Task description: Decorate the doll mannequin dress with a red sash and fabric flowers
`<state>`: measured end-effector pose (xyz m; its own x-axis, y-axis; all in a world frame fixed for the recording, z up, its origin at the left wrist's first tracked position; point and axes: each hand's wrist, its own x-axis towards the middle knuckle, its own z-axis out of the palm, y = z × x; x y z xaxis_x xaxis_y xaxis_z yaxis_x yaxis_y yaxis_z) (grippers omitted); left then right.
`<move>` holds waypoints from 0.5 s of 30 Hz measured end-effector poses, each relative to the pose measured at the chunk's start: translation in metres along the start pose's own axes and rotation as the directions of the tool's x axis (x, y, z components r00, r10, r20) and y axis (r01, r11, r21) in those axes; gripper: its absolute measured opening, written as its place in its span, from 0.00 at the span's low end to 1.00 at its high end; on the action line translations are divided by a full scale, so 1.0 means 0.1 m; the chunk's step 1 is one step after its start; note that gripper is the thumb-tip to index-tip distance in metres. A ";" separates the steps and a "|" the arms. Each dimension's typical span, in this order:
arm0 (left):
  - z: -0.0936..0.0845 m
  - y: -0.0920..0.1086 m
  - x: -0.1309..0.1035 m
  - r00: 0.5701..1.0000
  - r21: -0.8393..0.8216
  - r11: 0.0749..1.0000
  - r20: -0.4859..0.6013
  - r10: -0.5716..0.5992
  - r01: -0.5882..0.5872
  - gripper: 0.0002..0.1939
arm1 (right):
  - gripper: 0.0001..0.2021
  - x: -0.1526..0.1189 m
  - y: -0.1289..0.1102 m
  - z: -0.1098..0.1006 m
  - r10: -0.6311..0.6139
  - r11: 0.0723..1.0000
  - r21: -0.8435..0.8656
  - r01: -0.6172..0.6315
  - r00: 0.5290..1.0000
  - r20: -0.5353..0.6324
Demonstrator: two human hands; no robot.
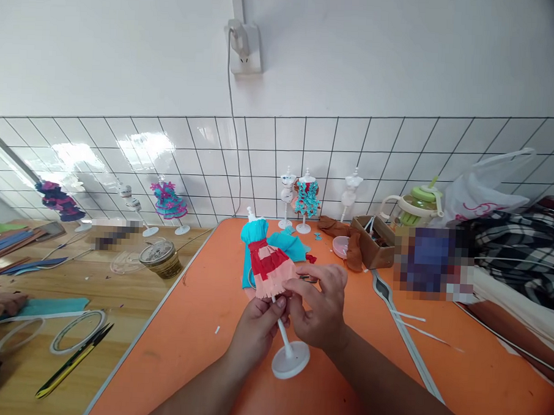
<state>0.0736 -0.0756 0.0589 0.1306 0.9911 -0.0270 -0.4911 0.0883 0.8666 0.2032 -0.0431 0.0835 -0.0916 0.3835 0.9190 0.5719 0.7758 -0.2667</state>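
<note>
A miniature dress form (289,349) with a white stand and round base is held tilted above the orange mat. It wears a small dress (266,265) with a turquoise top, a red waistband and a skirt of red and pale pink patches. My left hand (257,323) is closed around the stand's pole, just under the hem. At the right side of the skirt, my right hand (321,304) has thumb and fingers pinched on the pink hem. Turquoise crepe paper (289,246) lies behind the dress, with a small red scrap beside it.
Other dress forms (307,199) stand along the tiled wall. A cardboard box (371,242), brown paper and a green-lidded jug (421,204) are at the right. On the wooden table at left are tape rolls (77,332), a yellow-black cutter (74,361), a tin and another person's hand (6,303).
</note>
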 end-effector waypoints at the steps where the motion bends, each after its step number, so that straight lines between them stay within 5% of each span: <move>1: -0.01 -0.01 0.00 1.000 -0.002 1.000 -0.018 0.005 -0.005 0.10 | 0.10 0.01 -0.02 -0.01 0.019 0.999 0.037 -0.020 0.999 0.026; 5: -0.05 0.00 -0.03 0.999 -0.029 0.999 -0.051 0.013 -0.014 0.10 | 0.07 0.05 -0.07 -0.02 0.126 0.983 0.113 -0.142 0.982 0.144; 11: 0.01 0.01 -0.04 1.000 -0.096 0.995 -0.011 -0.024 0.022 0.13 | 0.02 0.09 -0.04 -0.02 0.227 0.969 0.001 -0.246 0.898 0.378; 15: 0.01 0.04 0.00 0.996 -0.173 0.983 -0.046 -0.078 0.069 0.15 | 0.04 0.08 -0.04 -0.03 0.247 0.931 0.124 -0.343 0.843 0.478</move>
<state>0.0730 -0.0754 0.0627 0.1286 0.9848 -0.1170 -0.6226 0.1720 0.7634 0.2029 -0.0443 0.0930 -0.3257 0.7540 0.5704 0.4625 0.6533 -0.5995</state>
